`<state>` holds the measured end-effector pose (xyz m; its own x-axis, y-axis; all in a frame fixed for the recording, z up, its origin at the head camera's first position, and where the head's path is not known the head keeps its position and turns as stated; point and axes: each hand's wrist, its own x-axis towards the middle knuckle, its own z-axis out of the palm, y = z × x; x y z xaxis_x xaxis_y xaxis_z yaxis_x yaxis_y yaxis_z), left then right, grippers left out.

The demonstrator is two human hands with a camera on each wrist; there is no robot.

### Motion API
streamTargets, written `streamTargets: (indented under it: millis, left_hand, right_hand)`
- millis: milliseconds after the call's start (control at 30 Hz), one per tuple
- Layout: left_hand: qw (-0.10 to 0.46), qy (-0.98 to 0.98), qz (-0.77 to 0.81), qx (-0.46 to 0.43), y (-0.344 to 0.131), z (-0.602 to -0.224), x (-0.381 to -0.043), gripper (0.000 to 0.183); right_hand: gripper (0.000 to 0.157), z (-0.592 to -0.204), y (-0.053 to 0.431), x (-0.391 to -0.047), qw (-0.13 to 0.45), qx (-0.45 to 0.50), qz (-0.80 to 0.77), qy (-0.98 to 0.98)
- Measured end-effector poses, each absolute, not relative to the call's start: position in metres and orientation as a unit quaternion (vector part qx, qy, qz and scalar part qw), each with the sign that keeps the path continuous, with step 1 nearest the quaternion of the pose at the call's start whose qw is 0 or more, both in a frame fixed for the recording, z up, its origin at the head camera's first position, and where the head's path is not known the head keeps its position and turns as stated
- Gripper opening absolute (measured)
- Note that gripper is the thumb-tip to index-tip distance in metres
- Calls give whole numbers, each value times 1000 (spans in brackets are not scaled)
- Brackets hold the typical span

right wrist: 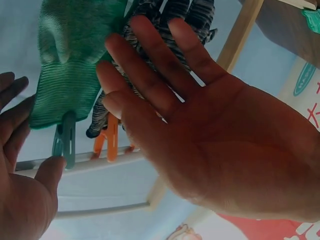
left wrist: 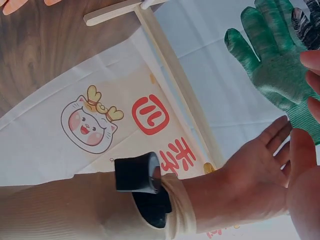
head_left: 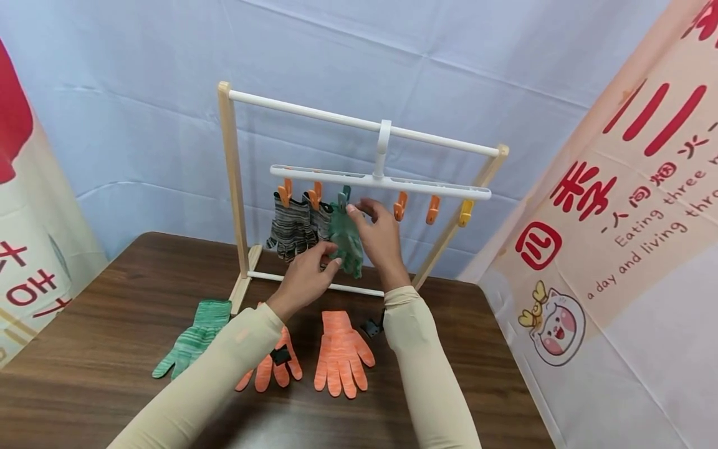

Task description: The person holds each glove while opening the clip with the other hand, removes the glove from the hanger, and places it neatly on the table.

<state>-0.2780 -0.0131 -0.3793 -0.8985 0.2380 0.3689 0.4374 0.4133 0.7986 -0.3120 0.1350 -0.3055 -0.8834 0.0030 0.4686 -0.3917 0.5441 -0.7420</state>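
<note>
A green knit glove (head_left: 346,240) hangs cuff up, fingers down, from a green clip (head_left: 344,198) on the white hanger (head_left: 331,176). My right hand (head_left: 381,237) is beside the clip; in the right wrist view its thumb reaches the clip's end (right wrist: 69,145), the other fingers spread apart from it. My left hand (head_left: 308,274) is by the lower part of the glove, and the right wrist view shows its palm (right wrist: 215,130) with loosely extended fingers. Two dark striped gloves (head_left: 288,227) hang to the left from orange clips (head_left: 285,193).
The hanger hooks over the white rod (head_left: 314,112) of a wooden-sided rack (head_left: 232,181). Two more orange clips (head_left: 432,210) and a yellow clip (head_left: 465,213) line its right half. On the brown table (head_left: 449,349) lie a green glove (head_left: 202,330) and two orange gloves (head_left: 341,355).
</note>
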Motion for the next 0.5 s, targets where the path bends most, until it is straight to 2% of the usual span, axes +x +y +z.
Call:
streamTargets:
  millis: [233, 500]
  left_hand:
    - [98, -835, -503, -199, -14, -380, -278, 40]
    - [99, -837, -503, -193, -10, -377, -279, 41]
  right_hand:
    - [56, -303, 123, -318, 203, 135, 458, -855]
    - [50, -302, 118, -321, 218, 135, 449, -856]
